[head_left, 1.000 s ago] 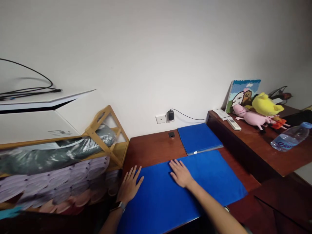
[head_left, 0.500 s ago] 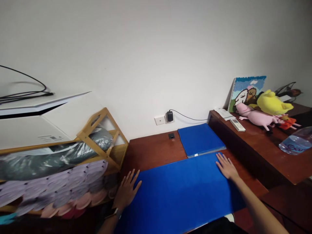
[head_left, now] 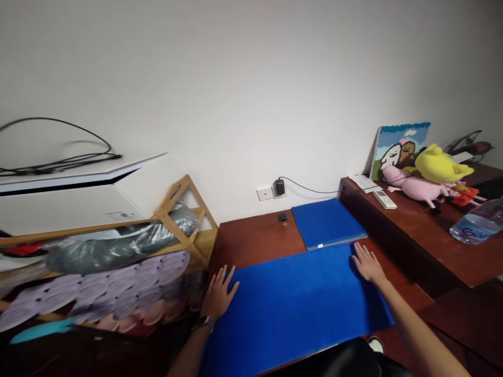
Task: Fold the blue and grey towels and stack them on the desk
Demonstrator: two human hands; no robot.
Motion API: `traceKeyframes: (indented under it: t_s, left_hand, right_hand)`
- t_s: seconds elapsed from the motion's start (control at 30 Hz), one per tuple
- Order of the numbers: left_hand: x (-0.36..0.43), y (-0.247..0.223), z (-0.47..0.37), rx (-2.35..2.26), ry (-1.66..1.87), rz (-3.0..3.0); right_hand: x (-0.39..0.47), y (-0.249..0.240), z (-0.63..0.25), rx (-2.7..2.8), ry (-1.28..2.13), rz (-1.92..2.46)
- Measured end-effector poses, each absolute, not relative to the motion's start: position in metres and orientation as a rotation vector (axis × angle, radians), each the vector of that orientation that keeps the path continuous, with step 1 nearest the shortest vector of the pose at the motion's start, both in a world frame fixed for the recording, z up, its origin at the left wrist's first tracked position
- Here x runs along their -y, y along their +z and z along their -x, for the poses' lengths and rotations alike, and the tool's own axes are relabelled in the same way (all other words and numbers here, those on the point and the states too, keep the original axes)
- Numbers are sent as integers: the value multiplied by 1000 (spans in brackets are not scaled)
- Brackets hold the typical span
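A large blue mat (head_left: pixel 298 303) lies spread over the reddish-brown table (head_left: pixel 255 238). My left hand (head_left: pixel 220 296) rests at its left edge with the fingers stretched and spread, a band on the wrist. At the mat's far right corner, my right hand (head_left: pixel 368 264) lies flat, fingers extended. Neither hand holds anything. Just beyond the mat sits a smaller blue pad (head_left: pixel 329 222), flat, with a grey edge and a small white tag.
A wooden rack (head_left: pixel 186 220) with rows of lilac items (head_left: pixel 129 280) stands left, under a white box (head_left: pixel 98 204). On the right, a higher surface (head_left: pixel 428 238) bears a remote (head_left: pixel 384 200), plush toys (head_left: pixel 418 191) and a bottle (head_left: pixel 477 225). A black plug (head_left: pixel 280 186) sits in the wall.
The view has turned a little left, so the left-hand things appear further right. Both hands stay flat and spread at the mat's sides; the mat looks about the same.
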State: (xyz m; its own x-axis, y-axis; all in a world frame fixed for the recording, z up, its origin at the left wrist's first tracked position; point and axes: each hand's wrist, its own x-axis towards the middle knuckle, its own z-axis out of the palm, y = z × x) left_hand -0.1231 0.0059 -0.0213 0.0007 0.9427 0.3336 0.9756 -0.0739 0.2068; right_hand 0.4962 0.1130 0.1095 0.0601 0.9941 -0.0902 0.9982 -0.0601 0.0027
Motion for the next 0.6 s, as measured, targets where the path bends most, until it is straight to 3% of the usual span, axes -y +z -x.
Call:
traceKeyframes:
  t_s: [0.13,0.37,0.6]
  left_hand:
    - [0,-4,117,2016,-736,2086]
    - [38,22,101,1923,-832,2043]
    - [100,18,78,1861,-642,2363]
  right_hand:
    - [-54,105,-423,-2457,-63,-2247]
    - [76,92,-318,-2849,-555,-1767]
    - [97,106,-230,-2897,-619,-1603]
